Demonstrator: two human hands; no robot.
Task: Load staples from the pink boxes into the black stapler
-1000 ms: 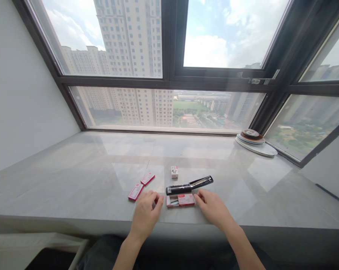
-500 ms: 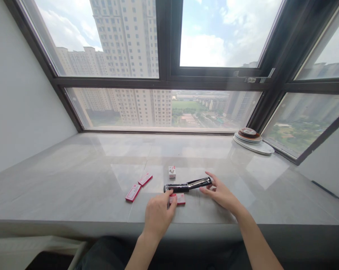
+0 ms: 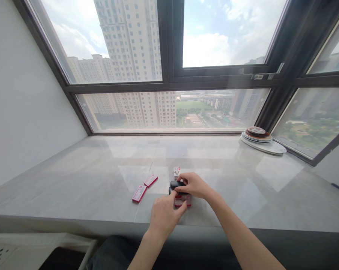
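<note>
A black stapler [image 3: 175, 184] lies on the pale stone ledge, its upper arm folded over the base. My right hand [image 3: 196, 185] is closed around its top from the right, covering most of it. At the stapler's left end, the fingers of my left hand [image 3: 164, 212] grip the base. Just in front is a flat red-and-white box [image 3: 183, 201], partly covered by my left thumb. Behind the stapler stands a small white box [image 3: 177, 171]. Left of my hands, two more flat boxes, a nearer one [image 3: 139, 194] and a farther one [image 3: 151, 180], lie nearly end to end.
Stacked plates [image 3: 258, 139] sit at the back right corner of the ledge [image 3: 82, 180], beside the window. A dark window frame [image 3: 169, 85] runs along the back. Below the ledge's front edge, a white perforated surface [image 3: 42, 245] shows at lower left.
My right hand has swung the stapler's opened upper arm leftward over onto its base and now holds it from above. My left hand stays at the left end. The view has shifted slightly.
</note>
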